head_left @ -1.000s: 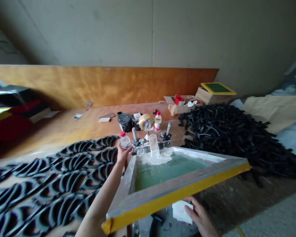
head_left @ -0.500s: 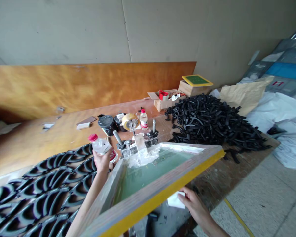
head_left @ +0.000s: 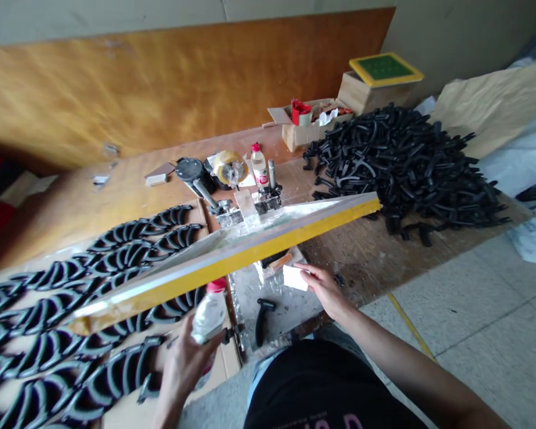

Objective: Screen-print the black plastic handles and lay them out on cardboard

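My left hand (head_left: 185, 357) is wrapped round a clear plastic bottle (head_left: 209, 313) with a red cap, below the raised frame's front edge. In my right hand (head_left: 324, 289) is a folded white cloth or paper (head_left: 295, 277), pinched between thumb and fingers. The screen frame (head_left: 232, 256) with a yellow front edge is tilted up, attached to a metal clamp (head_left: 230, 215) at its rear. Under it, a small block (head_left: 281, 262) with a dark piece sits on the grey base plate (head_left: 290, 310). A single black curved handle (head_left: 262, 322) lies on that plate.
Rows of black curved parts (head_left: 116, 375) cover the left side. A big black heap (head_left: 397, 161) is at right. Behind stand a second bottle (head_left: 259, 167), a dark tub (head_left: 190, 169), a tape roll (head_left: 228, 168) and an open box (head_left: 295, 134).
The view has tilted down. My left hand has brought the bottle from beside the clamp to in front of the frame. The white piece in my right hand is now nearer the block.
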Demonstrator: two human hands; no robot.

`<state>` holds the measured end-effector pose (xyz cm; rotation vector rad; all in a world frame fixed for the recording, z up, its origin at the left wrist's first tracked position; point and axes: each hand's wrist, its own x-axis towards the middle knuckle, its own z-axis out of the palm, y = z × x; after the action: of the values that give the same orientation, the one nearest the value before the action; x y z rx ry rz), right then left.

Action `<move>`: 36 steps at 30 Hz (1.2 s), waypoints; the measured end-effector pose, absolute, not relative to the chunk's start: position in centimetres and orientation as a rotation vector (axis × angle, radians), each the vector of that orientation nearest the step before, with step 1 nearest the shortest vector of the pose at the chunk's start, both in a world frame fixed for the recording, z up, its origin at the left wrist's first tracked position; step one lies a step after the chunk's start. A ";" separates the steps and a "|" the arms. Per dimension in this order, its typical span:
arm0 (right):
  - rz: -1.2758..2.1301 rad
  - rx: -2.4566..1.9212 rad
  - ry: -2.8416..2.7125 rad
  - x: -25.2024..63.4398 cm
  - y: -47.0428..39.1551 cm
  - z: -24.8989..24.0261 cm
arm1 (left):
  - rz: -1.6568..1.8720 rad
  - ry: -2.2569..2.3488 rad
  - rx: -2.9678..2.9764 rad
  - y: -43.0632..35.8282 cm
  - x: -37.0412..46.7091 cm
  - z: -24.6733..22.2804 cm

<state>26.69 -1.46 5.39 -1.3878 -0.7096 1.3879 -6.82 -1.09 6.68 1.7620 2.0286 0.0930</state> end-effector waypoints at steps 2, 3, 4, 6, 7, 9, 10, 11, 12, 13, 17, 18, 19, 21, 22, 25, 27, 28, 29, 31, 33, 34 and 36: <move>1.434 -1.359 -0.726 26.5 -1.6 5.1 | 0.008 1.952 1.845 -2.7 -3.9 7.3; 1.453 -1.347 -0.740 26.4 -1.7 4.9 | -0.050 1.904 1.926 -3.1 -2.4 7.6; 1.465 -1.341 -0.758 26.4 -1.8 4.7 | -0.120 1.859 2.015 -3.3 -0.9 7.9; 1.474 -1.355 -0.801 26.5 -2.2 4.5 | -0.233 1.792 2.143 -3.2 1.6 8.4; 1.471 -1.366 -0.819 26.6 -2.4 4.4 | -0.276 1.773 2.181 -3.1 2.5 8.7; 1.459 -1.374 -0.833 26.9 -2.7 4.5 | -0.352 1.745 2.241 -2.6 4.0 9.3; 1.453 -1.373 -0.832 27.1 -2.9 4.5 | -0.378 1.728 2.273 -2.3 4.5 9.6; 1.448 -1.370 -0.827 27.3 -3.0 4.5 | -0.404 1.711 2.303 -1.9 4.9 9.9; 1.444 -1.368 -0.821 27.4 -3.1 4.5 | -0.432 1.695 2.330 -1.6 5.2 10.3; 1.441 -1.366 -0.816 27.6 -3.2 4.5 | -0.456 1.680 2.351 -1.3 5.4 10.7; 1.426 -1.345 -0.800 28.1 -3.6 4.4 | -0.512 1.647 2.416 -0.7 6.0 11.6; 1.420 -1.347 -0.798 28.2 -3.7 4.4 | -0.517 1.634 2.428 -0.7 6.1 11.7; 1.413 -1.354 -0.797 28.3 -3.8 4.4 | -0.522 1.616 2.435 -0.8 6.1 11.7; 1.403 -1.372 -0.786 28.4 -4.0 4.3 | -0.515 1.582 2.427 -1.0 6.1 11.5; 1.407 -1.377 -0.772 28.5 -4.1 4.3 | -0.501 1.573 2.410 -1.2 6.1 11.3; 1.471 -1.310 -0.673 28.5 -4.2 4.5 | -0.391 1.620 2.287 -1.5 5.7 10.7; 1.546 -1.163 -0.576 28.5 -4.0 4.8 | -0.226 1.654 2.109 -1.7 5.0 10.3; 1.582 -1.077 -0.528 28.5 -3.9 5.0 | -0.116 1.638 1.989 -1.8 4.6 10.0; 1.615 -1.001 -0.486 28.5 -3.8 5.2 | 0.010 1.600 1.854 -1.9 4.0 9.7; 1.667 -0.908 -0.428 28.4 -3.6 5.6 | 0.264 1.475 1.563 -2.2 2.5 8.9; 1.697 -0.891 -0.400 28.3 -3.6 5.8 | 0.501 1.373 1.289 -2.5 0.8 7.8; 1.706 -0.897 -0.393 28.2 -3.6 5.7 | 0.604 1.341 1.177 -2.4 -0.2 7.2; 1.715 -0.924 -0.383 28.1 -3.7 5.6 | 0.780 1.312 1.024 -1.7 -2.0 6.2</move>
<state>28.10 -3.75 5.56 -0.9245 -0.3833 1.7147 -2.02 -1.67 6.20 1.0235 1.3117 0.7797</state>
